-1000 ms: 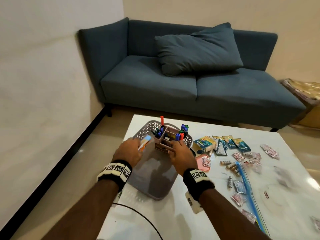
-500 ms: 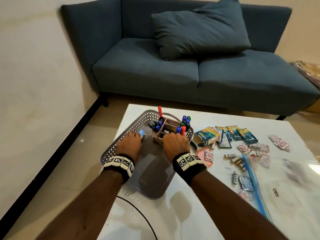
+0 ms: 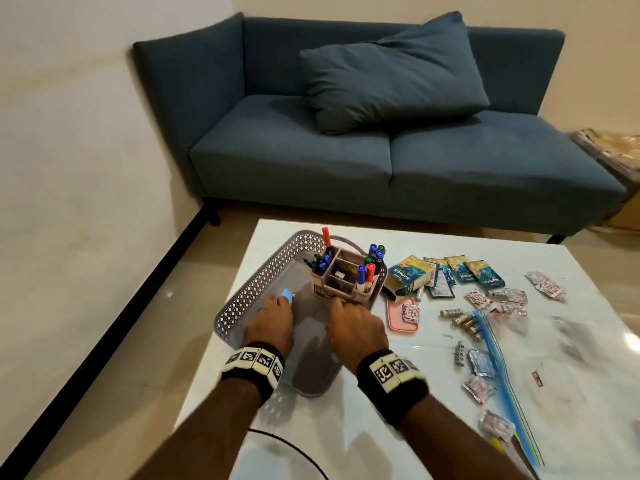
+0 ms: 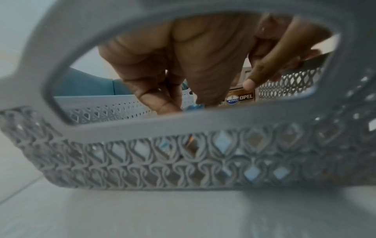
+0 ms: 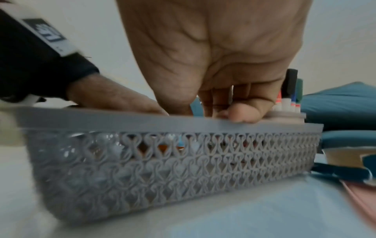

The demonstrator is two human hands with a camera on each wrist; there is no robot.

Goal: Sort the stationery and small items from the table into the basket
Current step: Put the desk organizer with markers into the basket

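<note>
A grey lattice basket (image 3: 256, 282) stands at the table's left side. At its far end is a pink pen organiser (image 3: 341, 271) full of markers. My left hand (image 3: 280, 299) is inside the basket, low over its floor, pinching a small blue and orange item (image 3: 287, 293). The left wrist view shows that item (image 4: 193, 106) at my fingertips through the basket's handle hole (image 4: 183, 161). My right hand (image 3: 341, 306) reaches over the right rim, its straight fingers (image 4: 249, 83) touching the organiser's near side above its label (image 4: 242, 98). It holds nothing.
Right of the basket lie a blue card box (image 3: 408, 275), several foil packets (image 3: 481, 275), batteries (image 3: 464, 318), a pink lid (image 3: 403, 315) and a clear zip bag (image 3: 502, 368). A black cable (image 3: 298, 448) crosses the near table edge. A blue sofa (image 3: 381, 150) stands beyond.
My left hand has carried the blue item from the basket's rim down into the basket. My right hand has slid from the organiser's top to its near side, fingers straightened.
</note>
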